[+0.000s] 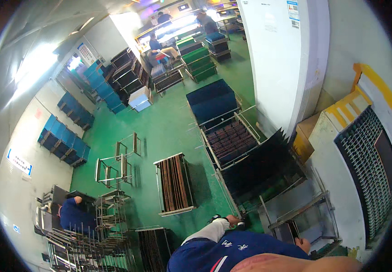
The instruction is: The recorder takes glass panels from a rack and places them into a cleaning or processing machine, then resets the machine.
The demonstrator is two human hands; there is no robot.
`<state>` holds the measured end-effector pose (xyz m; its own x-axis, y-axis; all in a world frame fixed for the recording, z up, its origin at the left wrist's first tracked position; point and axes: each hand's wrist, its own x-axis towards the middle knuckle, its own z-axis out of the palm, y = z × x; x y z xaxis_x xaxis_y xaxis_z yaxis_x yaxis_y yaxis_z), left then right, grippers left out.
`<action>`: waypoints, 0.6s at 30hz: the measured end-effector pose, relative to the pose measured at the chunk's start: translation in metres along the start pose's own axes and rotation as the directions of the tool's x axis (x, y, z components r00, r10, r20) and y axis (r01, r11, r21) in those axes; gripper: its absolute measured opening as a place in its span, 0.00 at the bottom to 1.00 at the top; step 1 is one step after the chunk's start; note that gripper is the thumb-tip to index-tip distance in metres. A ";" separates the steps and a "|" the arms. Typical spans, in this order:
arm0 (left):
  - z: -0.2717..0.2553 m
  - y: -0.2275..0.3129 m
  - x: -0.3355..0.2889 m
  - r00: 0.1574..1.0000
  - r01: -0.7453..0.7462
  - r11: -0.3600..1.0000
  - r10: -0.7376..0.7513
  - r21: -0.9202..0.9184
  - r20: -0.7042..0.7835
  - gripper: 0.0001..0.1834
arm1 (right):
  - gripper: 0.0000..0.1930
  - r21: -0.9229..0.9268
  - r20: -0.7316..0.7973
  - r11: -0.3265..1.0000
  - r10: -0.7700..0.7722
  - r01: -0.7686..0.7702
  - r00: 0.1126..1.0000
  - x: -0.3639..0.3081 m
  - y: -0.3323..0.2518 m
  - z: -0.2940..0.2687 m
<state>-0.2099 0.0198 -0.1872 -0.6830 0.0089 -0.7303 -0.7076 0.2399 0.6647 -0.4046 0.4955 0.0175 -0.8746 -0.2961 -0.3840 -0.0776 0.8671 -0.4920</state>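
My left hand, at the end of a white sleeve with a dark band at the wrist, is at the lower corner of a metal rack holding large dark sheets. Its fingers look curled, but whether they grip the rack's rail is too small to make out. My right hand has its fingers closed on the edge of a narrow dark panel. That panel stands within a metal frame rack at the lower right. My shoulder and blue shirt hide part of the area below.
A wire rack of panels stands on the green floor, near bare frames. Another rack and a blue bin stand ahead. A white pillar rises at right. A person in blue works at lower left.
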 end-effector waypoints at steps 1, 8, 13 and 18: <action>0.014 -0.033 0.017 0.982 -0.190 0.981 0.190 0.032 -0.006 0.24 | 0.21 0.119 -0.072 0.991 -0.055 0.063 0.996 -0.007 -0.028 -0.012; 0.056 0.041 -0.034 0.983 0.099 0.995 -0.099 -0.008 -0.154 0.22 | 0.19 0.276 -0.121 0.948 -0.131 0.160 0.984 -0.027 -0.055 -0.042; 0.070 0.059 -0.055 0.967 0.175 0.979 -0.191 -0.105 -0.170 0.20 | 0.14 0.074 -0.138 0.952 -0.285 0.296 0.949 -0.012 -0.010 -0.016; 0.075 0.065 -0.046 0.958 0.144 0.974 -0.181 -0.173 -0.222 0.21 | 0.15 -0.047 -0.103 0.962 -0.274 0.270 0.956 -0.029 -0.036 -0.046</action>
<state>-0.2111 0.1073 -0.1225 -0.5666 -0.2508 -0.7849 -0.8191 0.0674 0.5697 -0.3984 0.4912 0.0828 -0.8645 -0.4792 -0.1521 -0.3334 0.7729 -0.5398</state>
